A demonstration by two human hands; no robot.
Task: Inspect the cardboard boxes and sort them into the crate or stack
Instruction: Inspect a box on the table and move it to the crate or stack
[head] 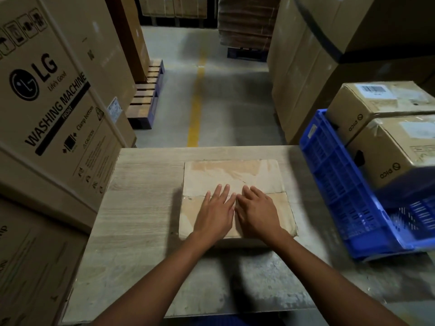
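Both forearms reached forward over a wooden table [141, 196]. The left hand [215, 212] and right hand [256, 210] lay palm-down, side by side and touching, on top of a cardboard box [230, 172]. Their fingers were straight and slightly spread, gripping nothing. The box sat closed at the table's middle, its seam running under the fingertips. A blue crate [334, 180] stood at the table's right. At its far end sat a near box [395, 147] and a far box [376, 100], apparently inside it. Tall washing-machine cartons [54, 95] crowded the left side. Beyond the table, a yellow line [196, 109] ran down the floor, with a pallet [146, 95] to its left.
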